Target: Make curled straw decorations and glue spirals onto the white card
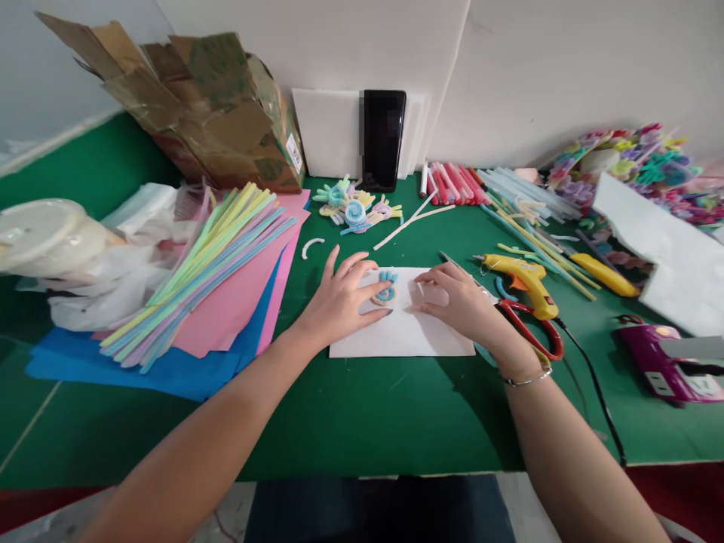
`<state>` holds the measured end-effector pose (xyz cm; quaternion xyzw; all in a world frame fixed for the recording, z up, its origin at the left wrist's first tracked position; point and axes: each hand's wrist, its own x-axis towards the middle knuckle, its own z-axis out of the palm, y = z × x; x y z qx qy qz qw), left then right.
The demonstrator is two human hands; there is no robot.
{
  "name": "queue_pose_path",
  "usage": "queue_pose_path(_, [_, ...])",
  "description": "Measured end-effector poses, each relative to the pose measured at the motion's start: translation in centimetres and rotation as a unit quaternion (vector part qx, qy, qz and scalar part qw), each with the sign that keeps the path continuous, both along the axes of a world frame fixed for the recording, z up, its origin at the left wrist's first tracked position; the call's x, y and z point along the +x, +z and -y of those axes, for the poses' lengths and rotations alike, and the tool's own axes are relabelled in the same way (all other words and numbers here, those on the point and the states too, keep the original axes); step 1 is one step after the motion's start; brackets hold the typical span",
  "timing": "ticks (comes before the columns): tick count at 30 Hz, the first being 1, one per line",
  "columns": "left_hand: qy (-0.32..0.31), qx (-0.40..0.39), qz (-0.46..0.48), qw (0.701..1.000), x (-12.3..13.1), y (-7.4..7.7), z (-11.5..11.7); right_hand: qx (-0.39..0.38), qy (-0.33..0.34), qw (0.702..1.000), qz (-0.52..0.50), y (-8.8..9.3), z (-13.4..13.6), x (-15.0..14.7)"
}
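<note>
A small spiral of coiled pipe cleaner (384,295), blue and cream with short blue loops on top, lies on a white sheet of paper (362,343). My left hand (345,298) grips the spiral at its edge, index fingertip over it and thumb just below, with the other fingers spread. To the right, my right hand (455,298) rests over the paper, thumb and index finger curved with a gap between them; I see nothing held there. Red-handled scissors (523,313) lie partly behind the right hand, beside a yellow glue gun (523,279).
Pastel pipe cleaners (197,271) lie on coloured sheets at left, near a cardboard box (226,113). Finished spirals (355,211) sit behind the paper, before a black phone (385,139). Red markers (452,183) and a purple power strip (650,362) are at right. A black cord (593,392) runs forward.
</note>
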<state>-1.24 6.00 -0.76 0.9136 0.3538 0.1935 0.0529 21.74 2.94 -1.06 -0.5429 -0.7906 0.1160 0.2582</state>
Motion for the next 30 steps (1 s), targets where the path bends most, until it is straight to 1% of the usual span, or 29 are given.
queue_pose_path(12, [0.004, -0.013, 0.001, 1.000, 0.2, -0.1, 0.1, 0.001, -0.004, 1.000, 0.015, 0.0, 0.0, -0.1])
queue_pose_path(17, [0.016, -0.053, 0.037, 0.998, 0.3, -0.4, 0.2, -0.001, -0.006, 1.000, 0.020, 0.1, 0.0, 0.0])
queue_pose_path(23, [0.028, -0.053, 0.110, 0.992, 0.4, -0.6, 0.0, -0.002, 0.000, 1.000, 0.014, 0.0, 0.0, 0.0])
queue_pose_path(26, [0.051, -0.039, 0.154, 0.986, 0.3, -0.8, -0.5, -0.008, -0.001, 1.000, 0.003, 0.2, 0.0, -0.1])
queue_pose_path(30, [0.122, 0.040, 0.201, 0.971, -0.1, -0.8, -1.1, -0.028, -0.031, 0.998, -0.037, 0.6, 0.1, -0.1])
